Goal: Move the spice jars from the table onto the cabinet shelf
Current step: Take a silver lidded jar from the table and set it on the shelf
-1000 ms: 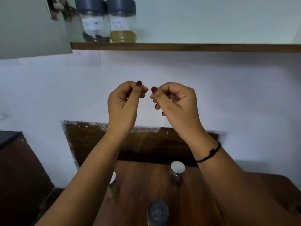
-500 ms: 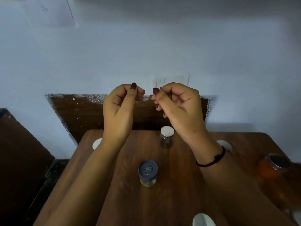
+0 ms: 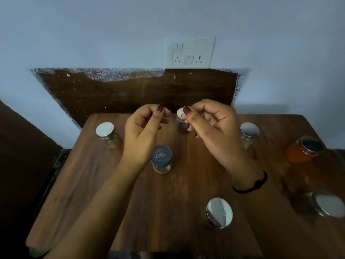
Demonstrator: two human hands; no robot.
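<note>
- The left hand (image 3: 141, 135) and right hand (image 3: 211, 131) hover close together but apart above the table (image 3: 168, 202), fingers curled, holding nothing.
- A grey-lidded jar (image 3: 161, 159) stands under the left wrist; a dark jar (image 3: 180, 121) is half hidden behind the right thumb.
- Around them stand the far-left jar (image 3: 107, 134), right jar (image 3: 249, 134), orange jar (image 3: 304, 149), near jar (image 3: 219, 212) and corner jar (image 3: 326, 203).
- Bare wood lies along the table's near left side.
- A switch plate (image 3: 192, 52) sits on the wall behind.

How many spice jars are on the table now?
7: back-left jar, grey-lidded jar, back-centre jar behind the right hand, back-right jar, orange jar far right, front-centre jar, front-right jar. Others may be out of frame.
</note>
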